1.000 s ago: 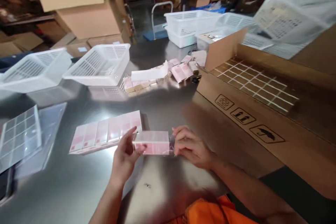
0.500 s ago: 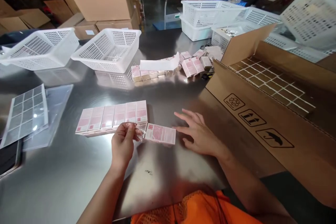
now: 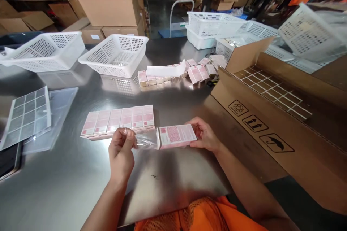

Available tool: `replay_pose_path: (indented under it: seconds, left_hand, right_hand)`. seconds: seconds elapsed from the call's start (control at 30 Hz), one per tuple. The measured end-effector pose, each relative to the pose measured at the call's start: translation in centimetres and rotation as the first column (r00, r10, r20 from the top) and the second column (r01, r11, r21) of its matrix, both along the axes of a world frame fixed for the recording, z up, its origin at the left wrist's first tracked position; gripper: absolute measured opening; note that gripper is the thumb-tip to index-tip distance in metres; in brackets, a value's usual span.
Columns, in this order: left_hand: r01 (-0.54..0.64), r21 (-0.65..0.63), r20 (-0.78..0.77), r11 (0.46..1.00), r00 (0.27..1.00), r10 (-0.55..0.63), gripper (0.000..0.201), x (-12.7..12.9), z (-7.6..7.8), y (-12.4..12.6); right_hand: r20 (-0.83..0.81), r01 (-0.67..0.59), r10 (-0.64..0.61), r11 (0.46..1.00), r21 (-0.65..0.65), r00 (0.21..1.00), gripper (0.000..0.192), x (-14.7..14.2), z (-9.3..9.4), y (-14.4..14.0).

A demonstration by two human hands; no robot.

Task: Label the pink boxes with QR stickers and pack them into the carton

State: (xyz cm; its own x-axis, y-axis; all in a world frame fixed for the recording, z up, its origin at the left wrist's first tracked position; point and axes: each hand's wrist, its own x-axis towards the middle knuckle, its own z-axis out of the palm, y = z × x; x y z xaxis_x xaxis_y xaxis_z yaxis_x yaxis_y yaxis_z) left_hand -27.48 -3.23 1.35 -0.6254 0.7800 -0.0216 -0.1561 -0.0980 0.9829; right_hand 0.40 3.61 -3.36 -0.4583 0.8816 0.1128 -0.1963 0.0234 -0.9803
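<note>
A small pink-and-white box [image 3: 177, 135] with a printed face is held just above the metal table. My right hand [image 3: 203, 135] grips its right end between thumb and fingers. From its left end a clear plastic bag [image 3: 146, 141] stretches out, and my left hand [image 3: 123, 149] pinches the bag's far end. It looks as if the box sits partly at the bag's mouth. Behind my left hand a row of several matching boxes [image 3: 118, 120] lies side by side on the table.
An open carton [image 3: 252, 133] with a divider grid [image 3: 273, 88] stands at the right. More pink boxes [image 3: 197, 73] lie in the middle with a white strip [image 3: 165, 69] on top. White baskets [image 3: 116, 56] line the back. Clear plastic sheets [image 3: 28, 115] and a phone [image 3: 11, 160] are left.
My right hand, apart from the box before with its fingers spread, now holds its right end. The box has moved right and the clear bag is drawn out longer between both hands.
</note>
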Motion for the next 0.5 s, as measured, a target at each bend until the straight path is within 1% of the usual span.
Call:
replay_pose_path:
  seconds: [0.03,0.07,0.1,0.13,0.2,0.23,0.27,0.33,0.37,0.43,0.47,0.5]
  left_hand:
    - [-0.106,0.036,-0.003,0.994,0.994,0.106,0.026,-1.1,0.3,0.2]
    - [-0.224,0.075,0.003,0.972,0.974,0.225,0.025,-2.4,0.6,0.4]
    - [-0.342,0.111,0.017,0.933,0.939,0.343,0.025,-4.0,1.0,0.5]
    - [-0.441,0.142,0.038,0.886,0.897,0.440,0.028,-5.6,1.3,0.5]
    - [-0.546,0.165,0.057,0.822,0.837,0.545,0.032,-8.4,1.9,0.4]
    - [-0.561,0.165,0.058,0.811,0.827,0.560,0.033,-9.5,2.0,0.2]
    - [-0.560,0.164,0.055,0.812,0.827,0.559,0.034,-10.2,2.1,0.0]
    - [-0.523,0.175,0.053,0.835,0.851,0.522,0.033,-10.6,2.1,-0.3]
    - [-0.506,0.187,0.056,0.842,0.861,0.505,0.032,-10.5,2.0,-0.4]
    - [-0.494,0.211,0.065,0.844,0.868,0.492,0.029,-10.1,1.7,-0.5]
    - [-0.488,0.215,0.068,0.846,0.872,0.486,0.027,-9.9,1.6,-0.5]
    - [-0.476,0.212,0.068,0.854,0.878,0.473,0.026,-9.7,1.5,-0.5]
  right_hand:
    - [-0.051,0.084,-0.083,0.996,0.010,0.995,0.052,0.2,0.0,0.2]
    - [-0.094,0.165,-0.163,0.986,0.011,0.982,0.050,0.6,0.1,0.5]
    - [-0.105,0.227,-0.225,0.974,0.010,0.969,0.047,1.2,0.2,0.9]
    - [-0.081,0.261,-0.259,0.965,0.012,0.963,0.044,1.7,0.2,1.6]
    - [0.057,0.233,-0.234,0.972,0.032,0.970,0.041,2.3,0.1,3.3]
    - [0.138,0.195,-0.200,0.980,0.046,0.970,0.039,2.2,-0.1,4.2]
    - [0.208,0.153,-0.162,0.986,0.059,0.965,0.038,1.8,-0.3,5.2]
    - [0.312,0.091,-0.112,0.992,0.083,0.943,0.041,0.2,-0.7,6.7]
    - [0.360,0.076,-0.110,0.991,0.108,0.926,0.045,-0.8,-0.9,7.3]
    - [0.433,0.058,-0.127,0.984,0.170,0.893,0.063,-2.8,-0.9,7.8]
    - [0.467,0.031,-0.125,0.979,0.202,0.875,0.076,-3.7,-0.8,7.7]
    - [0.517,-0.021,-0.107,0.972,0.234,0.849,0.090,-4.5,-0.7,7.6]
